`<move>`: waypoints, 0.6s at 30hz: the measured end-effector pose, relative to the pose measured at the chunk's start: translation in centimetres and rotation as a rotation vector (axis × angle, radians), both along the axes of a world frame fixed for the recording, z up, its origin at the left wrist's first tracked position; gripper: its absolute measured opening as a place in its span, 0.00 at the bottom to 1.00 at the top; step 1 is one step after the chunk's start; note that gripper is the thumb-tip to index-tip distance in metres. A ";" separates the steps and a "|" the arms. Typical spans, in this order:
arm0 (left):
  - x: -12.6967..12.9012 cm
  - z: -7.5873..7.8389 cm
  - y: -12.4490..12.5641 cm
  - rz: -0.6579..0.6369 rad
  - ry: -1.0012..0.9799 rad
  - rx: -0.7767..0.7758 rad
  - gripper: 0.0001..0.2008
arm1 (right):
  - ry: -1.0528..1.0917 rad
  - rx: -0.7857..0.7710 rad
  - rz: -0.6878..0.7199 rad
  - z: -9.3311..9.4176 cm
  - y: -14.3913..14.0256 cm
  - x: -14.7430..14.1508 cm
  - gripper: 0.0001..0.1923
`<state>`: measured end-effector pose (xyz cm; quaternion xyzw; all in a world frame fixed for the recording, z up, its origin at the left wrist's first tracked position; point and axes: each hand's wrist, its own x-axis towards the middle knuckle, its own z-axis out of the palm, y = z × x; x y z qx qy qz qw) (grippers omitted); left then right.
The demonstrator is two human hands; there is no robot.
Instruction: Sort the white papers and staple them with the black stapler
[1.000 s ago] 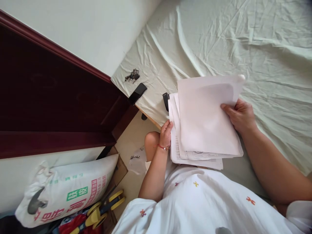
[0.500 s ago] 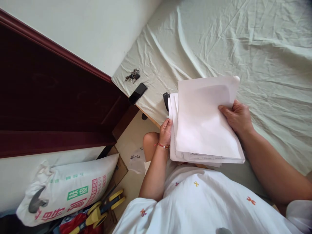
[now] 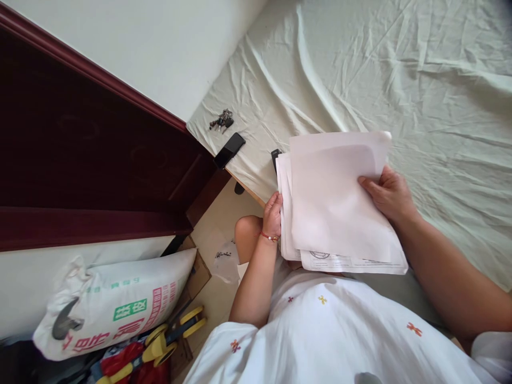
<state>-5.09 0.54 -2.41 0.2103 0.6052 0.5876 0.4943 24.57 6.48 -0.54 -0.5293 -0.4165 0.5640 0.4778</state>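
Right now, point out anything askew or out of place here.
The paper stack, held by left hand and right hand, is uneven, its sheets fanned out. The phone overhangs the bed's edge.

the wrinkled bed sheet (image 3: 420, 80) lies open far and right. keys (image 3: 221, 120), a phone (image 3: 229, 150) and a dark object (image 3: 276, 157) crowd its left edge.

left grip (image 3: 272, 213) closed, right grip (image 3: 387, 193) seemingly pinching

Bed (image 3: 400, 69), keys (image 3: 221, 120), phone (image 3: 229, 150)
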 end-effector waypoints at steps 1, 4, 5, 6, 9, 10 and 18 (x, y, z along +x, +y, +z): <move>0.0 0.1 0.0 0.004 0.002 0.003 0.24 | -0.008 0.000 0.001 -0.1 0.0 0.0 0.14; 0.2 0.4 -0.1 -0.009 0.033 0.040 0.24 | -0.036 0.002 0.011 -0.4 0.0 0.0 0.13; 0.3 0.5 -0.2 -0.024 0.048 0.062 0.23 | -0.039 -0.001 0.014 -0.5 -0.1 0.0 0.14; 0.3 0.6 -0.2 -0.042 0.060 0.085 0.22 | -0.037 -0.005 0.016 -0.5 -0.1 0.0 0.14; 0.4 1.0 -0.4 -0.114 0.059 0.123 0.22 | -0.027 -0.003 0.025 -0.4 0.0 -0.1 0.15; 0.5 1.1 -0.4 -0.140 0.048 0.120 0.22 | -0.026 0.002 0.030 -0.4 0.0 -0.2 0.14; 0.6 1.4 -0.4 -0.174 0.029 0.087 0.22 | -0.050 0.027 0.044 -0.7 -0.1 -0.2 0.12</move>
